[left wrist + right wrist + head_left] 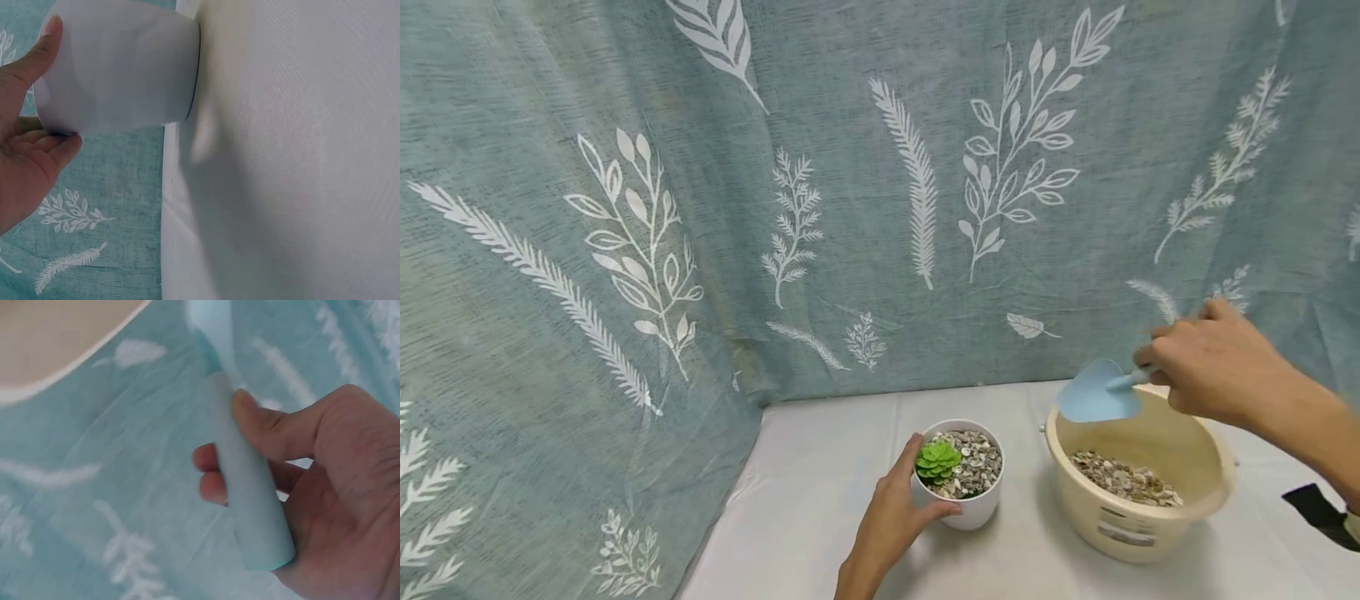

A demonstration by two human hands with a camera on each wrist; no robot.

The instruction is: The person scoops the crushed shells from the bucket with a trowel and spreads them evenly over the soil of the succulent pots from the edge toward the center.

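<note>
My left hand (887,517) holds a white flower pot (973,515) by its near left side, thumb at the front and fingers along the rim. Inside the pot, a green succulent (937,461) sits at the left among small shells and pebbles (977,458). The left wrist view shows the thumb and fingers around the pot's upper wall (119,69). My right hand (1206,358) grips the handle (250,487) of a light blue hand trowel (1097,396). Its blade hangs over the left rim of a cream bucket (1127,521), with no shells visible on it.
More shells and pebbles (1123,479) lie in the bottom of the bucket, right of the pot. A white cloth (820,467) covers the table. Behind and at the left hangs a teal curtain (850,167) with white leaf prints.
</note>
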